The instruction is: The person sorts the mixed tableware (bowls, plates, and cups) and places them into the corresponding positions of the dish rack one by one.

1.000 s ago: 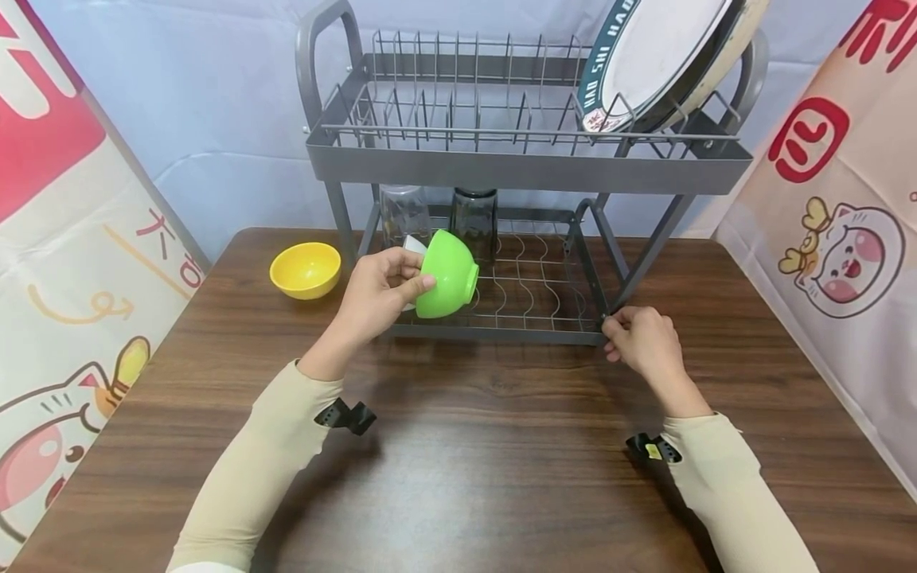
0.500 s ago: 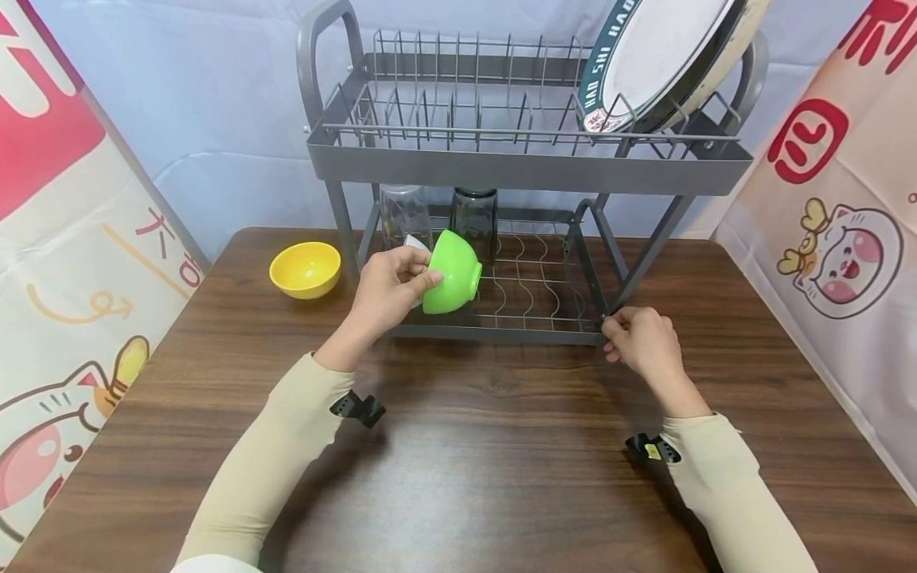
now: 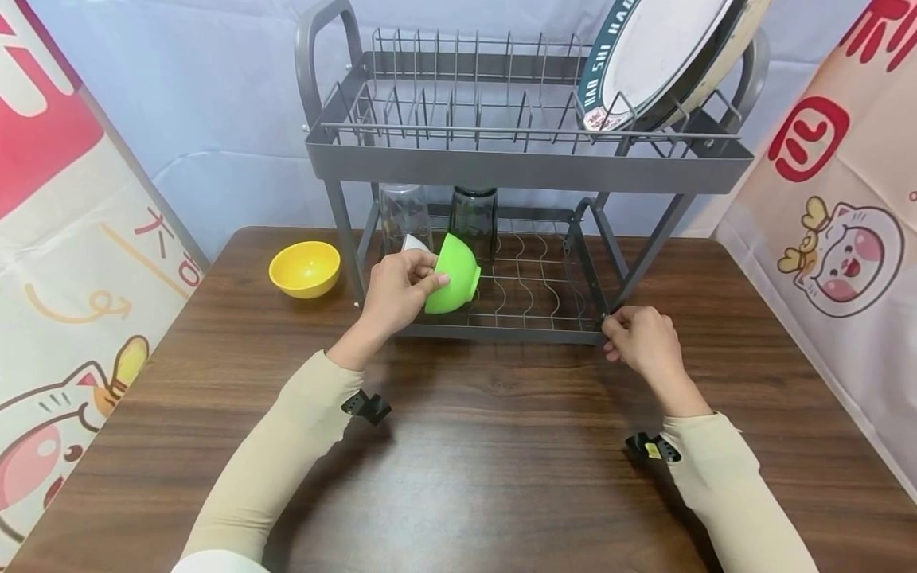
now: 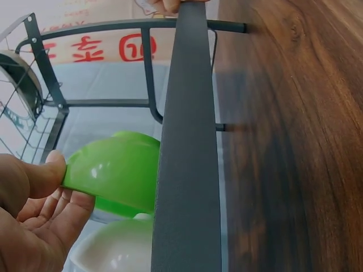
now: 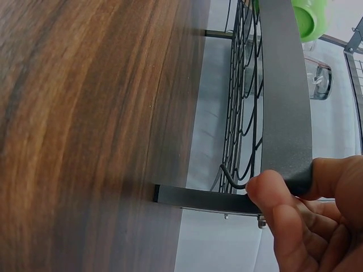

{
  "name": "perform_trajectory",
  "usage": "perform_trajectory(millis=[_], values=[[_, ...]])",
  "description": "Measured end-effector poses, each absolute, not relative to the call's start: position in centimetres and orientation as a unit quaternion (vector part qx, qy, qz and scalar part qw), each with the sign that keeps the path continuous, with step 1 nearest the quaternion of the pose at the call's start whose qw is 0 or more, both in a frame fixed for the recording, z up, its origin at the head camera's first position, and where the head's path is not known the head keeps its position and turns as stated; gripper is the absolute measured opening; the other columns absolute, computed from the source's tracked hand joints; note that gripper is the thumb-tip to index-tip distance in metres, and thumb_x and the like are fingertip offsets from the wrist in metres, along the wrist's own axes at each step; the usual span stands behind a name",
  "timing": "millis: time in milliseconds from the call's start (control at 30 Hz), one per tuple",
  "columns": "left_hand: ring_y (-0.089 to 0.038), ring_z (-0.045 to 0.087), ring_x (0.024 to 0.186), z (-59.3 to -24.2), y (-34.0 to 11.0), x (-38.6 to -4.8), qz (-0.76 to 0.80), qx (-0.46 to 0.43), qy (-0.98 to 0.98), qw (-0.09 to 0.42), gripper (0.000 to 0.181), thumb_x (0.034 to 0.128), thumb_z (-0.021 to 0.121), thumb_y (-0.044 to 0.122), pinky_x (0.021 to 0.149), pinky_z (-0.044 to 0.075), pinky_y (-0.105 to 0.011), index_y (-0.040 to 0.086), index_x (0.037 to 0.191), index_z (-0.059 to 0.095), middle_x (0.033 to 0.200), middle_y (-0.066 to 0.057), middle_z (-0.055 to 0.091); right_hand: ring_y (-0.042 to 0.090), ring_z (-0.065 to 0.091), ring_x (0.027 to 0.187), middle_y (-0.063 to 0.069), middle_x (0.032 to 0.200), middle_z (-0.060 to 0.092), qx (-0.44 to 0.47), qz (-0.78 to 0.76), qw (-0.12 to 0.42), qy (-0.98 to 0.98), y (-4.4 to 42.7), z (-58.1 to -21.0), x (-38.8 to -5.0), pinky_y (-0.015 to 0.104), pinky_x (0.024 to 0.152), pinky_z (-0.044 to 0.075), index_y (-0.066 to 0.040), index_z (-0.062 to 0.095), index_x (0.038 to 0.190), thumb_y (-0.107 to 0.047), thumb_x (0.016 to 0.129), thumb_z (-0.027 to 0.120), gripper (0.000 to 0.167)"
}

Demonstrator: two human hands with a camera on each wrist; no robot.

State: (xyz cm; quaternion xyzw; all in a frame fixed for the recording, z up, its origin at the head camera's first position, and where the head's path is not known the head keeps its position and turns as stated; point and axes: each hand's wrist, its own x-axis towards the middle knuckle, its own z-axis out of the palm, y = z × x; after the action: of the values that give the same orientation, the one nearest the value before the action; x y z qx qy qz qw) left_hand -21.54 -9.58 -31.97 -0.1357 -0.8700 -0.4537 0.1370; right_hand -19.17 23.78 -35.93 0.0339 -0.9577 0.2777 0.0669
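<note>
My left hand (image 3: 399, 293) pinches the rim of a green bowl (image 3: 456, 278) between thumb and fingers. The bowl is tipped on its side, its foot facing right, over the left part of the rack's lower tier. Just behind it a white bowl (image 3: 413, 243) shows, mostly hidden by the hand; the left wrist view has this white bowl (image 4: 116, 246) beside the green one. At the front right corner of the grey dish rack (image 3: 501, 334), my right hand (image 3: 645, 342) grips the lower tier's bar, thumb on one side and fingers on the other.
Two upturned glasses stand at the back of the lower tier, a clear glass (image 3: 403, 213) and a dark glass (image 3: 474, 219). A yellow bowl (image 3: 305, 270) sits on the table left of the rack. A large plate (image 3: 645, 64) leans in the upper tier's right end.
My left hand has moved slightly right with the green bowl, which now sits a little deeper behind the rack's front bar. The right hand stays where it was.
</note>
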Motion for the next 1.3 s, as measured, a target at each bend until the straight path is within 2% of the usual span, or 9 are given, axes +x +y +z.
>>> perform_trajectory(millis=[333,867,1133,1300], values=[[-0.015,0.06,0.071,-32.45,-9.32,-21.79,-0.438,-0.131,-0.878,0.139,0.02,0.0809,0.072,0.015,0.065,0.045,-0.031,0.003,0.096,0.068,0.075,-0.003,0.067,0.013,0.062,0.051,0.003,0.059,0.064,0.034,0.281,0.066,-0.957,23.73,-35.91,-19.22,0.044,0.064,0.046,0.004,0.066,0.088,-0.012,0.091,0.049,0.024],[-0.017,0.064,0.073,-32.42,-9.36,-21.92,-0.405,-0.116,-0.895,0.147,0.023,0.0792,0.074,0.016,0.066,0.048,-0.033,0.0,0.094,0.067,0.077,-0.007,0.068,0.014,0.062,0.051,0.005,0.061,0.065,0.031,0.284,0.064,-0.956,23.73,-35.94,-19.17,0.042,0.061,0.047,0.005,0.066,0.09,-0.014,0.091,0.048,0.026],[-0.02,0.066,0.075,-32.59,-9.26,-21.82,-0.36,-0.123,-0.909,0.17,0.027,0.0795,0.074,0.016,0.069,0.048,-0.036,-0.001,0.099,0.067,0.079,-0.01,0.07,0.014,0.062,0.051,0.006,0.061,0.065,0.03,0.286,0.063,-0.956,23.73,-36.04,-19.15,0.04,0.059,0.047,0.004,0.066,0.089,-0.014,0.091,0.048,0.025],[-0.022,0.067,0.076,-32.6,-9.13,-21.57,-0.317,-0.126,-0.921,0.188,0.028,0.0799,0.073,0.019,0.063,0.048,-0.037,0.001,0.101,0.069,0.08,-0.009,0.07,0.013,0.062,0.051,0.005,0.061,0.065,0.028,0.285,0.062,-0.956,23.79,-36.04,-19.13,0.037,0.056,0.046,0.004,0.066,0.089,-0.014,0.091,0.048,0.026]])
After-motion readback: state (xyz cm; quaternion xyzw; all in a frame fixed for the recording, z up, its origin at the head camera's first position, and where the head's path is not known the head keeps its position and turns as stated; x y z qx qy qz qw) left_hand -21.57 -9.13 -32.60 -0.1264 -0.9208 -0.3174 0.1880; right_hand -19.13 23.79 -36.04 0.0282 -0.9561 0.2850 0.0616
